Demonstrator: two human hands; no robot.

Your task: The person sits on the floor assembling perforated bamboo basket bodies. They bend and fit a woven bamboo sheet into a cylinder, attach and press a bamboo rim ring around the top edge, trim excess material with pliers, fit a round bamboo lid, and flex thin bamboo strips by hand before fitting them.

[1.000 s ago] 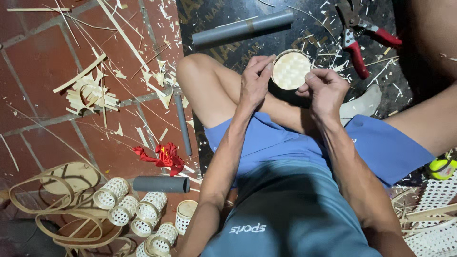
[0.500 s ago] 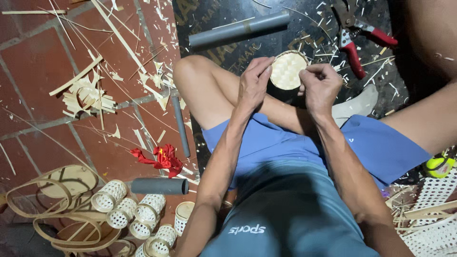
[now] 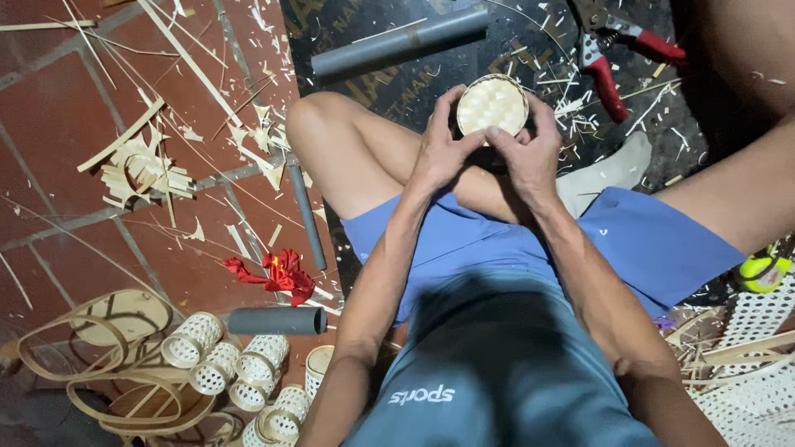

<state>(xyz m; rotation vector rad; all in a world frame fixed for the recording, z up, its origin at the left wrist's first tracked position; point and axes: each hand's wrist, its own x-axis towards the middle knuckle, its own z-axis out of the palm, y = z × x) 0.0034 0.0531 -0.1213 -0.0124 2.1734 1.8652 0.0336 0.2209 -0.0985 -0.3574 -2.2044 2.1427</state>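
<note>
A small round woven bamboo basket [image 3: 493, 103] with a pale checkered bottom is held in front of me, above my crossed legs. My left hand [image 3: 441, 147] grips its left rim, thumb reaching onto the near edge. My right hand [image 3: 527, 151] holds the right rim, fingers wrapped round the side. Both hands meet under the basket's near edge. I sit on the floor in blue shorts and a blue shirt.
Red-handled pruning shears [image 3: 609, 50] lie at the upper right. Grey tubes lie at the top [image 3: 397, 45], beside my knee [image 3: 306, 217] and lower left [image 3: 277, 320]. Several small woven cylinders [image 3: 240, 364], bamboo strip coils [image 3: 99, 364], red cloth [image 3: 277, 273] and shavings litter the tiles.
The basket has been turned and lifted slightly so its woven bottom faces up more squarely; both hands have shifted their hold round the rim.
</note>
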